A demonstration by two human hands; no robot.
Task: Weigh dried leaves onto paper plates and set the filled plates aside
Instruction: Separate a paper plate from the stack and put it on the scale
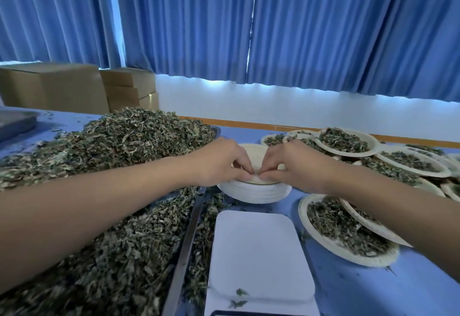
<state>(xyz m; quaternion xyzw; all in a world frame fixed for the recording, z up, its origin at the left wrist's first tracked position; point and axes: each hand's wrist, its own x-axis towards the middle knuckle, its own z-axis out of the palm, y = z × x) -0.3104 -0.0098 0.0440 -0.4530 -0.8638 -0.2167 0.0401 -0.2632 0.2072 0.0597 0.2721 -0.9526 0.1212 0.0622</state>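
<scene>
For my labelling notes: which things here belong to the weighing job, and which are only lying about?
Job: left hand, right hand, pinching at the stack of empty plates; leaf pile; scale; filled plates.
Lying about: cardboard boxes; blue curtains; grey tray.

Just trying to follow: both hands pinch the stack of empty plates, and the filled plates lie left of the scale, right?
No: the head view shows the filled plates right of the scale. The left hand and right hand do pinch the empty stack.
</scene>
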